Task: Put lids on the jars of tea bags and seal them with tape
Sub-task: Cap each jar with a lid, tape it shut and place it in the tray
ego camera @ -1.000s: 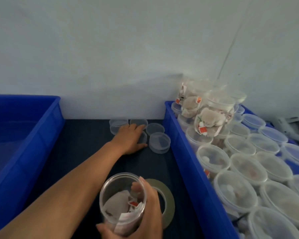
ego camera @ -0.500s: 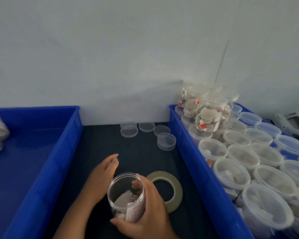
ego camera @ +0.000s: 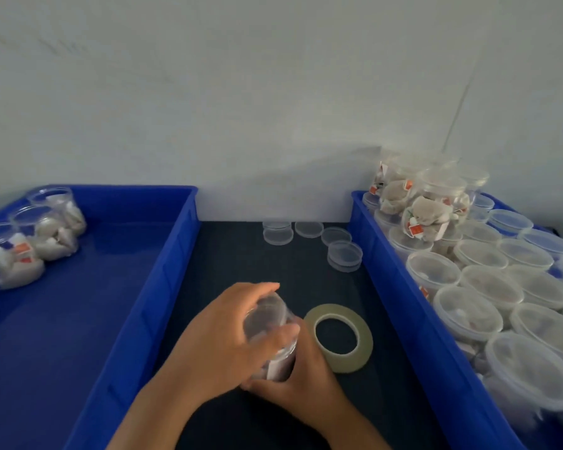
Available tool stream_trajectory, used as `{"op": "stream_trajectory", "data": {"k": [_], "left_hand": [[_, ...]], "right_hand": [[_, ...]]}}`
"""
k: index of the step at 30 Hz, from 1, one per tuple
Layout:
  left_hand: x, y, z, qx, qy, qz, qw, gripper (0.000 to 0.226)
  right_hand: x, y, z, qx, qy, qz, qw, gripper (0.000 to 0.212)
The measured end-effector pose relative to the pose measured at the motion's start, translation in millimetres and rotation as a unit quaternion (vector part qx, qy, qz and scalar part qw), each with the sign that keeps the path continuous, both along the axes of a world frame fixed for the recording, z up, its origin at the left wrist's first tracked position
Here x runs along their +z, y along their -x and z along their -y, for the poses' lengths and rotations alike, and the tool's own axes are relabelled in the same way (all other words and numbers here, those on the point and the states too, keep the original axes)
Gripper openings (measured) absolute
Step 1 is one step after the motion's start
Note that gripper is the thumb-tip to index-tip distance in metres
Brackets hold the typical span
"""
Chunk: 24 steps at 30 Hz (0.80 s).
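Note:
A clear jar of tea bags (ego camera: 278, 362) stands on the dark mat in the middle foreground. My right hand (ego camera: 298, 378) grips its side from the right. My left hand (ego camera: 221, 339) holds a clear lid (ego camera: 268, 316) over the jar's mouth, fingers curled round the lid's rim. A roll of pale tape (ego camera: 340, 337) lies flat just right of the jar. Loose clear lids (ego camera: 344, 254) sit at the back of the mat.
A blue crate (ego camera: 163, 271) on the left holds three lidded jars (ego camera: 30, 241) at its far left. A blue crate (ego camera: 400, 287) on the right is packed with several open jars of tea bags (ego camera: 468, 313), some stacked at its back. A white wall stands behind.
My left hand has drawn back from the loose lids with one lid and now holds it on top of the jar. The view has swung left, showing the left crate's jars.

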<state>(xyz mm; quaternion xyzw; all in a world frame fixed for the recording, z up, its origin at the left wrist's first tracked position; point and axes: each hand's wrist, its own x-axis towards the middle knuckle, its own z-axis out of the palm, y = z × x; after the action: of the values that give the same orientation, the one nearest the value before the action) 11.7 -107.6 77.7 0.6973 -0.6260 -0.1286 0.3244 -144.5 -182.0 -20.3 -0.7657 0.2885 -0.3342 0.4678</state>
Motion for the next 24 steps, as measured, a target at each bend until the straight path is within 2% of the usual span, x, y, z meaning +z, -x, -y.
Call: {"op": "stream_trajectory", "data": {"k": [3, 9, 13, 20, 24], "left_hand": [[-1, 12, 3, 0.001, -0.003, 0.126, 0.992, 0.09], [7, 22, 16, 0.018, -0.05, 0.22, 0.974, 0.092], [7, 26, 23, 0.021, -0.087, 0.23, 0.969, 0.087], [4, 32, 21, 0.031, -0.095, 0.22, 0.97, 0.075], [0, 38, 20, 0.011, -0.104, 0.234, 0.967, 0.079]], "right_hand": [[0, -3, -1, -0.02, 0.009, 0.005, 1.0, 0.087], [-5, -2, 0, -0.024, 0.018, -0.006, 1.0, 0.073], [-6, -2, -1, -0.023, 0.022, -0.009, 0.999, 0.075], [-7, -1, 1, -0.017, 0.023, -0.008, 1.0, 0.073], [-10, -3, 2, -0.028, 0.033, -0.018, 0.999, 0.071]]}}
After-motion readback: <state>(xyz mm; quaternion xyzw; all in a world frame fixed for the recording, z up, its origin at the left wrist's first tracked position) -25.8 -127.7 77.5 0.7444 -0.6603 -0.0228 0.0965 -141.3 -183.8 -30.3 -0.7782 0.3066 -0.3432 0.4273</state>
